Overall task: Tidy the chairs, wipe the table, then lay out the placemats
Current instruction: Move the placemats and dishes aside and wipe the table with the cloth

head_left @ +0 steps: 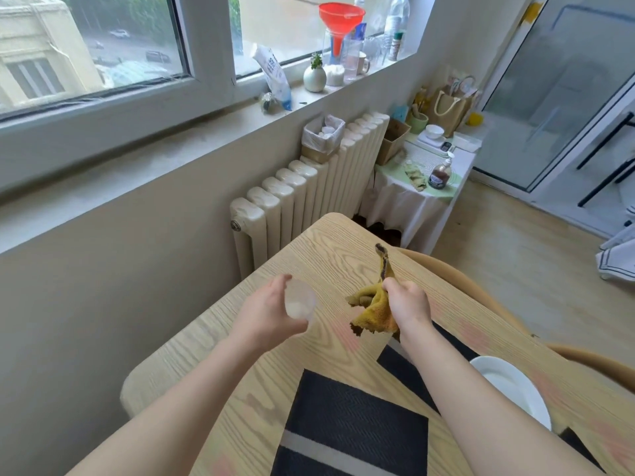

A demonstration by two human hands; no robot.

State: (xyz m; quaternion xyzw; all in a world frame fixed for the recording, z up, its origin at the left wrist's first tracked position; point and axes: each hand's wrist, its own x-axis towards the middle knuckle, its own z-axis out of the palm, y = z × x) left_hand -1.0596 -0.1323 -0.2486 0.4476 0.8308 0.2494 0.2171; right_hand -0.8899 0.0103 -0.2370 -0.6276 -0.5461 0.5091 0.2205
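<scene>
My left hand (266, 312) grips a small clear plastic cup (301, 300) above the far part of the light wooden table (330, 249). My right hand (407, 305) holds a browned banana peel (372, 304), its stem pointing up and away. A dark woven placemat (354, 424) with a pale stripe lies on the table near me. A second dark placemat (409, 372) lies partly under my right forearm. A white plate (515, 386) rests on the table at the right.
A curved wooden chair back (457, 273) hugs the table's right edge. A white radiator (302, 187) stands by the wall. A bin with a liner (323, 137) sits on it. A small side table (422, 187) carries a soap bottle and cloth. The windowsill (302, 97) holds bottles.
</scene>
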